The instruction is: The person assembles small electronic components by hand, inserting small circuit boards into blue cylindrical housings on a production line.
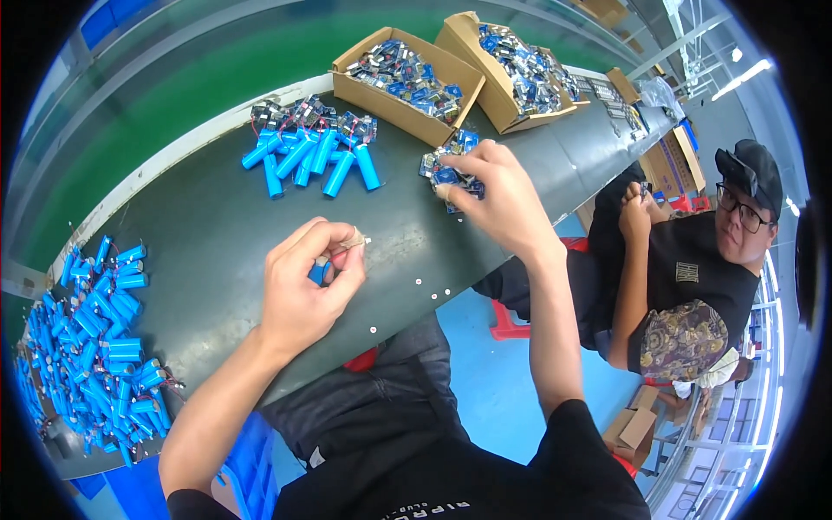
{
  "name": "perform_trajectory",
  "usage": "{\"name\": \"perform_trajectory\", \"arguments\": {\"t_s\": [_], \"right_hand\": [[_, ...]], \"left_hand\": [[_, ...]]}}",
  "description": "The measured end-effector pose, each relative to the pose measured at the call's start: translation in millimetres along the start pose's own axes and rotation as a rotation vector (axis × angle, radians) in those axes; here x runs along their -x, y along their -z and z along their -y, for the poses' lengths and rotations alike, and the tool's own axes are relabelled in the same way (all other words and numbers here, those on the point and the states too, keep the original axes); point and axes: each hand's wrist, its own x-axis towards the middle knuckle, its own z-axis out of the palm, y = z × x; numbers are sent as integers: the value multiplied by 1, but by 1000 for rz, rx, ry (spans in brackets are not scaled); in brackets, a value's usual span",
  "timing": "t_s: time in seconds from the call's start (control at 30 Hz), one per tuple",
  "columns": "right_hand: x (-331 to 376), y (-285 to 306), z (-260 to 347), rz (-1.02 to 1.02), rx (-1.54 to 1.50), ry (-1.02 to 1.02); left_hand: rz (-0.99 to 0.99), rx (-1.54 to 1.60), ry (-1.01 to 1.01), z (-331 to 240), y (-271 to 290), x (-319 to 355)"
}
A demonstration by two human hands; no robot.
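My left hand (305, 282) is closed around a blue cylindrical battery (319, 271), mostly hidden by the fingers. A small white piece (367, 241) shows at its thumb and index fingertips, which wear pale finger covers. My right hand (498, 195) reaches over a small heap of blue circuit boards (445, 176); its thumb and index finger are apart, touching or just above the boards. Further back on the dark table lies a group of blue batteries (322, 156) with wires and circuit boards (308, 113) attached.
A large pile of blue batteries (104, 338) covers the table's left end. Two cardboard boxes (407, 117) (511, 121) full of circuit boards stand at the back. Tiny white pieces (419, 282) lie near the front edge. A co-worker (693, 260) sits at the right.
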Motion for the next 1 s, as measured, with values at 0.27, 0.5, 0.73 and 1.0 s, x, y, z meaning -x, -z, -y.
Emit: {"name": "perform_trajectory", "arguments": {"t_s": [0.27,0.5,0.73,1.0], "right_hand": [[8,-1,10,92,-326,-364],[41,-33,41,110,-1049,-559],[39,-32,63,161,-1175,-535],[31,-37,70,225,-933,-377]], "left_hand": [[-30,34,86,2,2,-1],[-37,51,120,0,2,-1],[6,52,114,6,4,0],[119,426,261,5,6,-3]]}}
